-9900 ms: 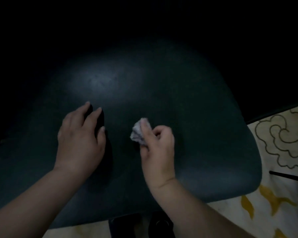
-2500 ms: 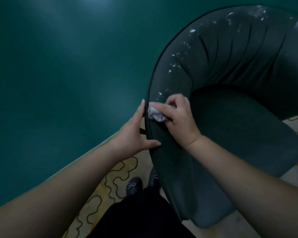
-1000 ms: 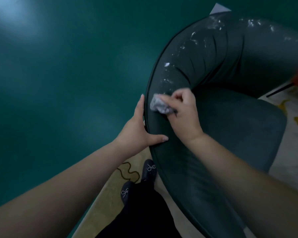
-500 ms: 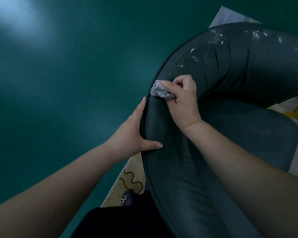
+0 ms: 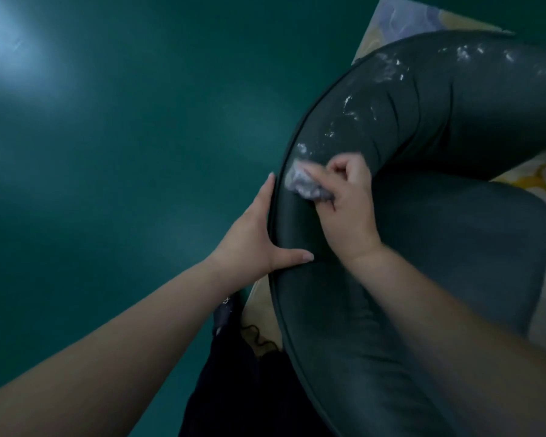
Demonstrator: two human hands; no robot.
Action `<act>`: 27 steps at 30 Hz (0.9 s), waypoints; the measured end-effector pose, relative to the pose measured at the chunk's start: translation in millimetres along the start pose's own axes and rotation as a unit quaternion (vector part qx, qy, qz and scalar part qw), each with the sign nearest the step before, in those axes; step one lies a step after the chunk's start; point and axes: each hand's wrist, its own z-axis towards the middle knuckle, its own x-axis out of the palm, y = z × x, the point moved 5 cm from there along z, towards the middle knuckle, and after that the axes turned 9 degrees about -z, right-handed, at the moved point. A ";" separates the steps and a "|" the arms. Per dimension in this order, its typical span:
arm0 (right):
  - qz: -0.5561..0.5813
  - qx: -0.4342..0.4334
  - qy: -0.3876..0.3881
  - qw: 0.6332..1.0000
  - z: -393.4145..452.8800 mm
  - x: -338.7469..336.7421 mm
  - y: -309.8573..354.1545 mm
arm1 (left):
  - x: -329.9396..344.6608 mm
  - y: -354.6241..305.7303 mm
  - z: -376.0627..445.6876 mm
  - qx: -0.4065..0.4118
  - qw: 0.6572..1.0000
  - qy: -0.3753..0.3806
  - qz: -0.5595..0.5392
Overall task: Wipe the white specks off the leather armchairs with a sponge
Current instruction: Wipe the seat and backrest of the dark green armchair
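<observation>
On the curved backrest of one dark green leather armchair [image 5: 407, 234], a single crumpled grey-white sponge [image 5: 306, 183] is pinched in the right hand [image 5: 347, 209], fingers curled round it and its pad pressed against the leather near the chair's left rim. One armchair only is seen in the head view. The left hand [image 5: 252, 241] is laid against the outer side of the same rim, fingers held straight along the piping and the thumb stretched across the top of the backrest, just near of the sponge. Two bare forearms are seen entering from the near edge.

White specks [image 5: 353, 111] are scattered in several clusters along the backrest, from just beyond the sponge to the far right end of the curve; their number cannot be counted with any certainty. The stretch of leather between the two hands and nearer the camera is seen without specks. The seat cushion [image 5: 473, 241] is seen to the right, below the backrest.

A teal wall [image 5: 123, 152] fills the left of the frame, with one pale patch of reflected light at far left. A cream floor covering [image 5: 524, 181] with yellow patterns is glimpsed at right. Dark clothing [image 5: 243, 380] is visible at the near edge. No brand, label or writing can be read anywhere.
</observation>
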 end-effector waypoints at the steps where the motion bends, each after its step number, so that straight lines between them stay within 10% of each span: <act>1: 0.015 0.009 0.015 1.000 -15.8 -1.9 2.1 | -1.9 -1.6 4.3 0.004 1.000 0.007 0.003; 27: -0.081 0.056 0.022 0.995 20.6 2.1 25.4 | -29.1 -11.7 68.1 0.028 0.987 0.148 0.053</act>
